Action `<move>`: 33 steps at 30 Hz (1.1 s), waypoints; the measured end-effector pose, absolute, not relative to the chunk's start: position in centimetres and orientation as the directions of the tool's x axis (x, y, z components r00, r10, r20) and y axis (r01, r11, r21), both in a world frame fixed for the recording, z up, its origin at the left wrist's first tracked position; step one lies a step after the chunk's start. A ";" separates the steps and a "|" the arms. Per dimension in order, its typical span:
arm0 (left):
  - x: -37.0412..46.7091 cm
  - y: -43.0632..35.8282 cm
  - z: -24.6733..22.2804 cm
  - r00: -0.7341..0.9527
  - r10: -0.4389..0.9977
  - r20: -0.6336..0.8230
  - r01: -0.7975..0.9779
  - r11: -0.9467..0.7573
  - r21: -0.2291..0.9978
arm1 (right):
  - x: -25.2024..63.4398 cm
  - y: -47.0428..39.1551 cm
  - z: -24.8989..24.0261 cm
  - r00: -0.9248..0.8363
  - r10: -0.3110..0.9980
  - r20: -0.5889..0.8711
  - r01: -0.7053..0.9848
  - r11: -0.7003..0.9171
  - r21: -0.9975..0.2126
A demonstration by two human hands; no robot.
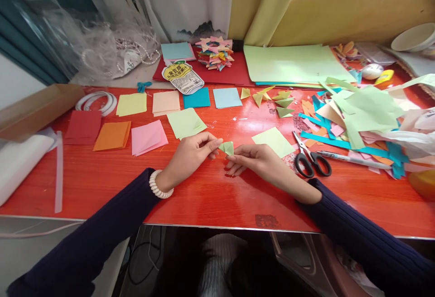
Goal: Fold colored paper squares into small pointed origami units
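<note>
Between my two hands is a small folded piece of light green paper (227, 147), held just above the red table. My left hand (195, 150) pinches its left corner between thumb and fingers. The lower right edge is gripped by my right hand (253, 157), its other fingers curled beneath. Just behind my left hand lies a stack of light green paper squares (186, 122). A pale green sheet (273, 142) rests behind my right wrist. Several small folded paper pieces (284, 102), yellow and green, sit farther back.
Scissors (310, 155) with black handles and a pen (353, 158) lie at right, beside heaped paper scraps (369, 107). Coloured paper stacks, among them orange (112, 136) and pink (149, 137), line the left. A layered paper ornament (215, 53) stands at the back. The table's front edge (217, 227) is near me.
</note>
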State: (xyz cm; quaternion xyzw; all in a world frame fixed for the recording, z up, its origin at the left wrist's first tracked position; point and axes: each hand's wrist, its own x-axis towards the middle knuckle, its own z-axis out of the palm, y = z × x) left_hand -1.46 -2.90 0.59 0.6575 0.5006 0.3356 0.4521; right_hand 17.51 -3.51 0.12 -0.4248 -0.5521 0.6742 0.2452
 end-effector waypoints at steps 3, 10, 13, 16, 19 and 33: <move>-1.2 -3.0 0.5 0.337 0.941 0.030 0.371 -0.162 0.914 | 17.4 -3.7 0.3 -0.519 0.797 -0.309 0.155 -0.268 -0.951; -1.1 -3.3 0.2 0.407 0.910 0.087 0.430 -0.274 0.860 | 17.1 -4.1 -0.2 -0.563 0.787 -0.252 0.168 -0.189 -0.968; -1.1 -3.2 0.3 0.424 0.904 0.053 0.425 -0.250 0.870 | 17.2 -4.1 -0.4 -0.566 0.792 -0.228 0.178 -0.152 -0.972; -1.0 -3.1 0.4 0.472 0.882 0.008 0.409 -0.227 0.884 | 17.2 -4.2 -0.5 -0.580 0.786 -0.217 0.215 -0.109 -0.970; -0.8 -3.3 0.4 0.485 0.873 0.039 0.397 -0.260 0.880 | 17.2 -4.3 -0.3 -0.610 0.765 -0.206 0.254 -0.057 -0.966; -0.9 -3.9 0.5 0.472 0.864 0.175 0.299 -0.343 0.890 | 17.3 -4.5 1.0 -0.617 0.784 -0.063 0.354 0.206 -0.912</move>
